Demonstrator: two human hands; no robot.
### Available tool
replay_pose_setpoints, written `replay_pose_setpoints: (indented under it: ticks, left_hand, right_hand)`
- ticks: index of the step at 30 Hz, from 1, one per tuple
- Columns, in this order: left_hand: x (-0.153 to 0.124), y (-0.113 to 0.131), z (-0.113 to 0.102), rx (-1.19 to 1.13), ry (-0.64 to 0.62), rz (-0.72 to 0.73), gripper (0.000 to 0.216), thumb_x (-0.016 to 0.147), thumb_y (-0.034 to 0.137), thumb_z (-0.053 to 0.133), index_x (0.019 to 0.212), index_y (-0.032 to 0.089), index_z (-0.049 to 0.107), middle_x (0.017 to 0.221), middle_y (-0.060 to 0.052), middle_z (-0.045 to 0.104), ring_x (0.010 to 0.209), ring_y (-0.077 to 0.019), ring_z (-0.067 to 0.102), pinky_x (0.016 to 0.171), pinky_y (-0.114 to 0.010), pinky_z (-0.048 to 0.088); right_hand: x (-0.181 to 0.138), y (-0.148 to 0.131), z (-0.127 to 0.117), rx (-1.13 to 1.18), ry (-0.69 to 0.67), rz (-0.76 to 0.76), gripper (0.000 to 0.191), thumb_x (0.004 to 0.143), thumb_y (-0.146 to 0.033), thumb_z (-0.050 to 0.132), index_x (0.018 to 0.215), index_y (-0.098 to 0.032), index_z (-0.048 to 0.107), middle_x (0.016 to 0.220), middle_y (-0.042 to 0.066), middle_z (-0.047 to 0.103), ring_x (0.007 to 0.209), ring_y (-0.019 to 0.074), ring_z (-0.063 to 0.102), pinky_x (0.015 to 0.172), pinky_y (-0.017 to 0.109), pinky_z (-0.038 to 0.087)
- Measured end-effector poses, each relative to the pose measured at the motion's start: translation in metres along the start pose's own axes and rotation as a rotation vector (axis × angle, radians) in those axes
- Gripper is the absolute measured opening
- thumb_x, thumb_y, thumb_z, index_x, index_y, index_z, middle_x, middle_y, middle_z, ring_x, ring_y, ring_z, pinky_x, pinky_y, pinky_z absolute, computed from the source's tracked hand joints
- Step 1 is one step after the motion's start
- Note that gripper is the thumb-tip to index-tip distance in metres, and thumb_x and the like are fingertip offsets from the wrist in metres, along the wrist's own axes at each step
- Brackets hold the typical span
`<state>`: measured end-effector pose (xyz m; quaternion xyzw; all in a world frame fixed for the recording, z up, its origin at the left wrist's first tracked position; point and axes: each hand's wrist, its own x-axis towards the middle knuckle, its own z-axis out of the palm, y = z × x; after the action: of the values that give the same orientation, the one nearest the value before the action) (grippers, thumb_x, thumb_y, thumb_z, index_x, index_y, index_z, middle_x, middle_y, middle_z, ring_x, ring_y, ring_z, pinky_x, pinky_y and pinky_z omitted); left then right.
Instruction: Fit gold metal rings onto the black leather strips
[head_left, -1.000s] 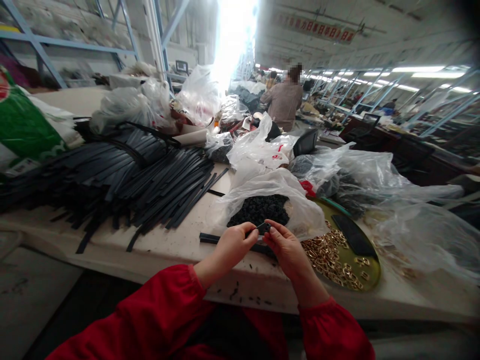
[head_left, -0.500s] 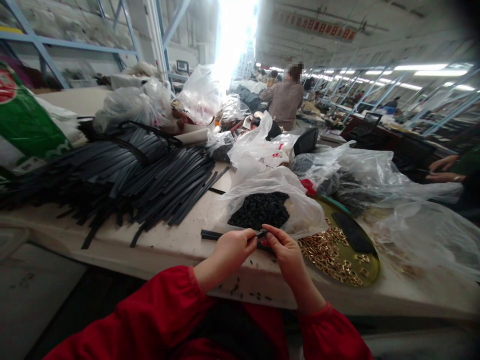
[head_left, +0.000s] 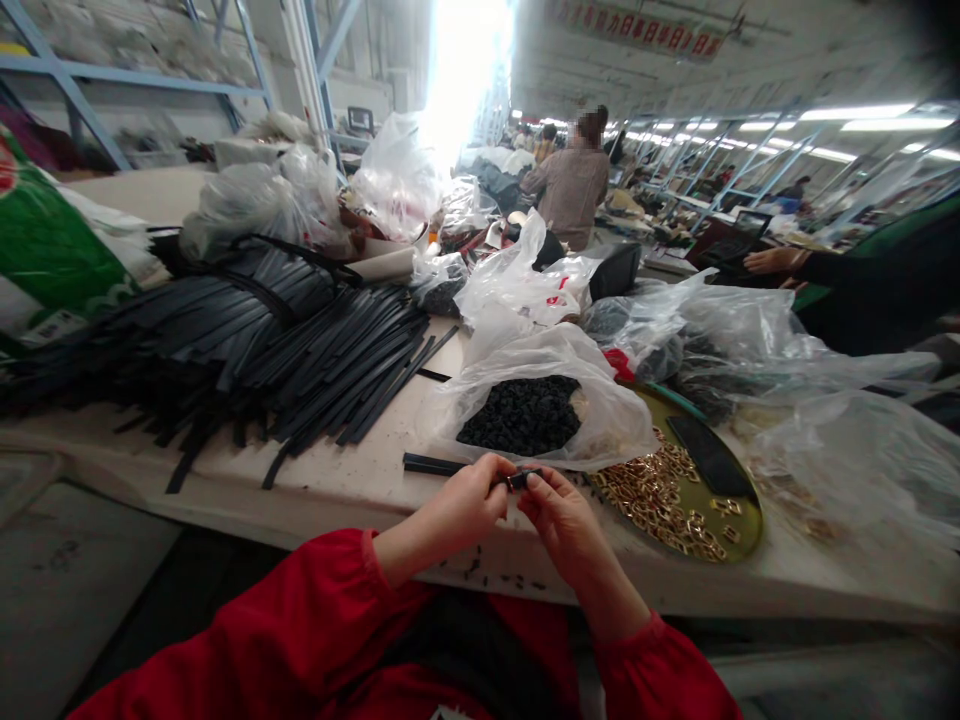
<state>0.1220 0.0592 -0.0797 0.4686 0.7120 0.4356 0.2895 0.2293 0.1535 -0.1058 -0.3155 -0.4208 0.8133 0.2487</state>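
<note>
Black piece (head_left: 517, 480) pinched by left hand (head_left: 474, 500) and right hand (head_left: 562, 515) together, seemingly mid-work, with plenty of black strips (head_left: 352, 355) lying heaped.

1. White table (head_left: 379, 470), pale top, dark specks, runs across the view.
2. Left: big heap of black strips (head_left: 352, 370), loose ends toward the near edge, a few over it.
3. Short dark strip (head_left: 433, 375) beside heap, flat.
4. Middle: open plastic bag (head_left: 619, 425), mouth toward near side, black bits (head_left: 517, 415) inside.
5. Black length (head_left: 431, 464) near front edge, partly hidden.
6. Right of bag: round yellowish tray (head_left: 752, 540), gold buckles (head_left: 652, 490) in it.
7. Far right: clear plastic bag (head_left: 862, 460), crumpled.
</note>
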Motion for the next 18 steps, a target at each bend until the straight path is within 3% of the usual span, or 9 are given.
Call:
replay_pose_setpoints:
  ticks: [5, 9, 13, 18]
  left_hand:
    - [-0.003, -0.004, -0.001, -0.141, 0.026, -0.071, 0.02, 0.076, 0.017, 0.042, 0.096, 0.015, 0.046, 0.063, 0.001, 0.059, 0.061, -0.0123, 0.056, 0.056, -0.021, 0.041]
    - [-0.003, 0.0, -0.006, -0.188, -0.03, -0.177, 0.02, 0.076, 0.032, 0.046, 0.087, 0.017, 0.042, 0.061, 0.002, 0.057, 0.054, -0.0129, 0.053, 0.046, -0.021, 0.036]
    - [-0.005, 0.006, -0.01, -0.051, -0.052, -0.14, 0.02, 0.073, 0.035, 0.048, 0.066, 0.019, 0.04, 0.057, 0.004, 0.051, 0.053, -0.0119, 0.048, 0.048, -0.022, 0.034]
    - [-0.016, 0.01, -0.013, 0.087, -0.063, -0.083, 0.015, 0.072, 0.032, 0.048, 0.067, 0.018, 0.047, 0.065, 0.003, 0.055, 0.063, -0.0133, 0.049, 0.055, -0.021, 0.034]
  right_hand:
    - [-0.013, 0.008, 0.005, -0.169, -0.049, -0.097, 0.03, 0.066, -0.036, 0.07, 0.088, -0.017, 0.065, 0.069, 0.0, 0.062, 0.06, 0.0106, 0.052, 0.06, 0.024, 0.042]
    - [-0.022, 0.008, 0.007, -0.038, -0.026, -0.129, 0.045, 0.075, -0.055, 0.052, 0.086, -0.015, 0.066, 0.069, 0.003, 0.062, 0.062, 0.0117, 0.053, 0.06, 0.025, 0.042]
    - [-0.018, 0.009, 0.009, 0.1, -0.11, -0.041, 0.035, 0.06, -0.047, 0.072, 0.07, -0.016, 0.061, 0.054, -0.003, 0.056, 0.049, 0.0072, 0.049, 0.049, 0.019, 0.037]
    - [-0.018, 0.013, 0.006, 0.149, -0.297, 0.26, 0.047, 0.044, -0.05, 0.078, 0.065, -0.017, 0.053, 0.047, -0.005, 0.053, 0.039, 0.0051, 0.044, 0.041, 0.017, 0.031]
